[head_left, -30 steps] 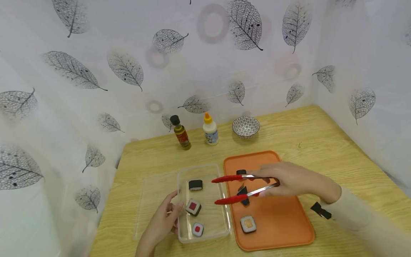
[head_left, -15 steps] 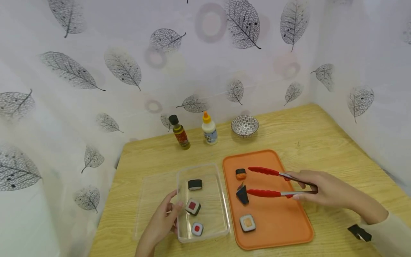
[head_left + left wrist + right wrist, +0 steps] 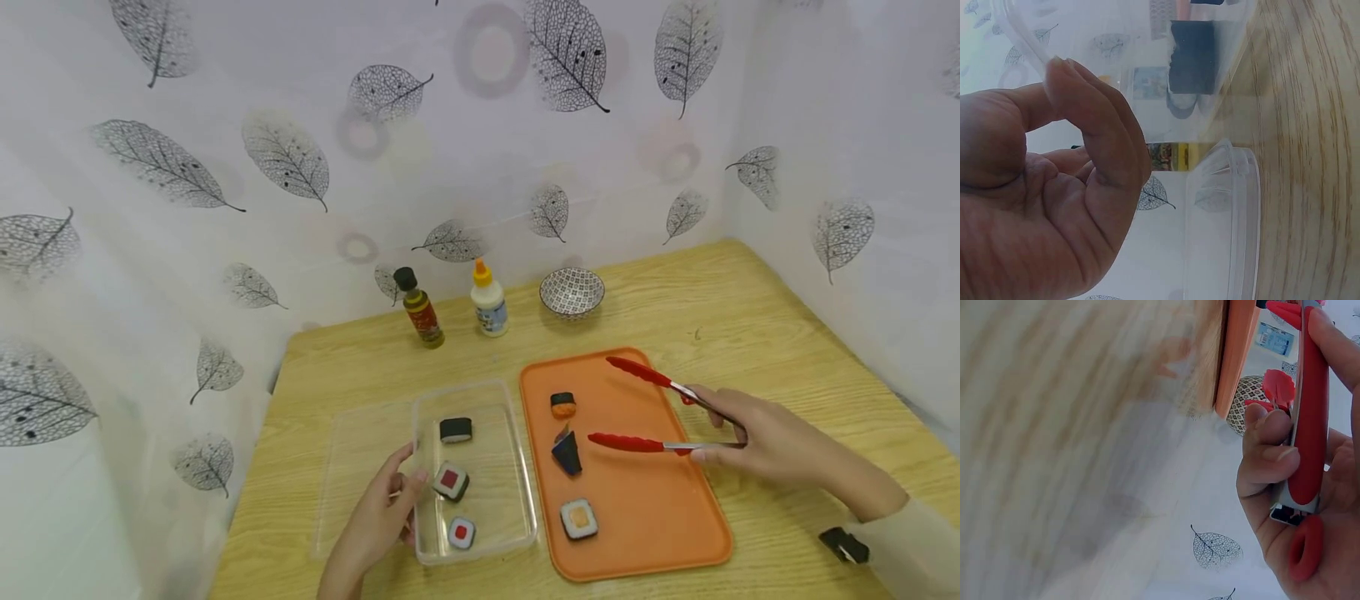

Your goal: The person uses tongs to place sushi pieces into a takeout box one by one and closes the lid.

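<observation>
Red-tipped tongs [image 3: 636, 443], lower right of frame, gripped in right hand [image 3: 772, 437]; arms spread, long axis leftward. Dark triangular piece [image 3: 567, 455] just left of lower tip, apart, right hand nearer. Left hand [image 3: 378, 517] pinches clear container [image 3: 491, 475], lower centre.

From my station I can read no word, brand or number in any of the three views. Near the middle of the head view I see a red label [image 3: 423, 319] on the dark-capped bottle [image 3: 416, 301] and, just right of it, a blue label [image 3: 492, 318] on the yellow-capped white bottle [image 3: 487, 295], the print on both too small for me to make out. My right wrist view catches the blue one toward its upper right, its lettering too blurred to spell.
</observation>
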`<act>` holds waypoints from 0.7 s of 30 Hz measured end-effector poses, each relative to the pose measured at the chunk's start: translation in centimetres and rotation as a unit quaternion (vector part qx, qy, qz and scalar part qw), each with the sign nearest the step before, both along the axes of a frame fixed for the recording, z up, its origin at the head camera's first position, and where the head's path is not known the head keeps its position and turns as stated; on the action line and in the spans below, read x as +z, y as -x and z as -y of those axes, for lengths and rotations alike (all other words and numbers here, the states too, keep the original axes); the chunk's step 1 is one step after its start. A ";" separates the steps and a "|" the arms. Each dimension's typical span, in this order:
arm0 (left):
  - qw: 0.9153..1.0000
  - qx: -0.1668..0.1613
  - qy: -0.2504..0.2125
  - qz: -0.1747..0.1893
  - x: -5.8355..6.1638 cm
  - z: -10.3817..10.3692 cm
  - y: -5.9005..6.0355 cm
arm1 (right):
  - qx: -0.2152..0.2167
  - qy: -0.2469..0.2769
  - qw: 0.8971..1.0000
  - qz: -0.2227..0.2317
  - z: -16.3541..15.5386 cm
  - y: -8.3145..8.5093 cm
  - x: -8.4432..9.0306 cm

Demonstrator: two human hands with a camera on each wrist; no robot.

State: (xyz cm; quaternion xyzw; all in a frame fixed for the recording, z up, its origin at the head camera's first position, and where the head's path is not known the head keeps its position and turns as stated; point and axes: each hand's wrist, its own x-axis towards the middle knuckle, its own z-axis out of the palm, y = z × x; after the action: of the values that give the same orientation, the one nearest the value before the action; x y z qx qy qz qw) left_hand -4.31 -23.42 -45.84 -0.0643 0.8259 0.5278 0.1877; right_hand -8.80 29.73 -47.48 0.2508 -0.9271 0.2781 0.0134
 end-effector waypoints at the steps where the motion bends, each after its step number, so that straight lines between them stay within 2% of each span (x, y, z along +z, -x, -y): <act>1: 1.000 0.001 0.001 0.000 0.0 0.0 0.0 | 0.001 -0.003 1.000 -0.001 0.1 0.3 0.0; 9: 1.000 0.005 0.006 0.002 -0.1 0.0 0.0 | 0.005 -0.044 0.999 -0.001 1.2 2.5 0.3; 13: 1.000 0.009 0.004 0.001 -0.1 0.0 0.0 | 0.019 -0.064 0.997 -0.024 2.1 3.5 0.3; 17: 1.000 0.015 0.001 -0.002 -0.1 -0.1 -0.1 | 0.038 -0.077 0.995 -0.055 2.8 4.0 -0.1; 21: 1.000 0.021 -0.002 -0.002 -0.1 -0.1 -0.1 | 0.041 -0.084 0.994 -0.052 3.2 4.3 -0.4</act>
State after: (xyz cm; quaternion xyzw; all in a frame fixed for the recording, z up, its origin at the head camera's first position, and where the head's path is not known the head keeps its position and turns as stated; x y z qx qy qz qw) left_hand -4.21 -23.33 -45.97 -0.0803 0.8237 0.5335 0.1745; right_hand -13.06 26.55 -47.84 0.3026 -0.9344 0.1857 0.0292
